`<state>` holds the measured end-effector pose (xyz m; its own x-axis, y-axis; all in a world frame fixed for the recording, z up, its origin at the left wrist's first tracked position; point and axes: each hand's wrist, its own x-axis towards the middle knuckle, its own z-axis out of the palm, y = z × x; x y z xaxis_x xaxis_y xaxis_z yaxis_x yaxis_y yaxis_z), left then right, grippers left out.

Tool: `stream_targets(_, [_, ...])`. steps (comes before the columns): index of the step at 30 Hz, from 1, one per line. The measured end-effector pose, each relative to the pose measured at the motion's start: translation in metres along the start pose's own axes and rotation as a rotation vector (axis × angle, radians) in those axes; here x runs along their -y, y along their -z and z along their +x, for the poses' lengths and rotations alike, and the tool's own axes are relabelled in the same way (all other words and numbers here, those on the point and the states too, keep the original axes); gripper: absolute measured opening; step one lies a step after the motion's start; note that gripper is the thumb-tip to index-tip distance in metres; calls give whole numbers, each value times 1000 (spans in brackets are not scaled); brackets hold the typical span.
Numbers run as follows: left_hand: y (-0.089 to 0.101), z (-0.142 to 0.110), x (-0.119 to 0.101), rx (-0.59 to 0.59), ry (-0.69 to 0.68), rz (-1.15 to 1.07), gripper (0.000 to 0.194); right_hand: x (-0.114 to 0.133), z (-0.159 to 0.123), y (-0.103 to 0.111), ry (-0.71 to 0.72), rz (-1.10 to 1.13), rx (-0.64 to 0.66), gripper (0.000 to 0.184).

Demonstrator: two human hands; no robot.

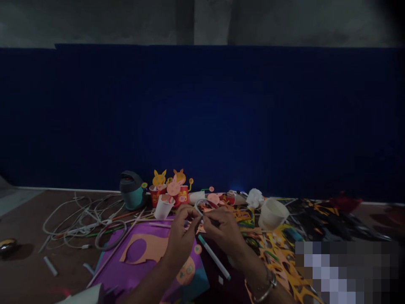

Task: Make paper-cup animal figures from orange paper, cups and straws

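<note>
My left hand and my right hand meet at the middle of the cluttered table. Both are closed in a pinch on a thin pale strip, which bends into a loop above the fingertips. The fingers partly hide it, and its material is unclear. Just below the hands lies a white marker with a teal end. Under my left forearm, an orange paper sheet with a round hole rests on purple paper. A round orange paper face lies between my forearms.
Cups with paper animal faces stand at the back beside a white cup and a teal container. Coiled cables spread leftward. Yellow paper cutouts and a cream cup sit right. A blue partition borders the table.
</note>
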<state>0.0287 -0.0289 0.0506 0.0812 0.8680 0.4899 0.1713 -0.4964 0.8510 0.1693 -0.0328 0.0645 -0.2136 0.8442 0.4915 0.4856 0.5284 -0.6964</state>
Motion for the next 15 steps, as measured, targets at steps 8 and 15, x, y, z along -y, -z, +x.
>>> stream_targets(8, [1,-3,-3,-2,-53,8,9,-2,-2,-7,-99,197,-46,31])
stream_targets(15, [0,-8,-4,-65,-152,-9,7,3,-5,-16,-275,496,-45,29])
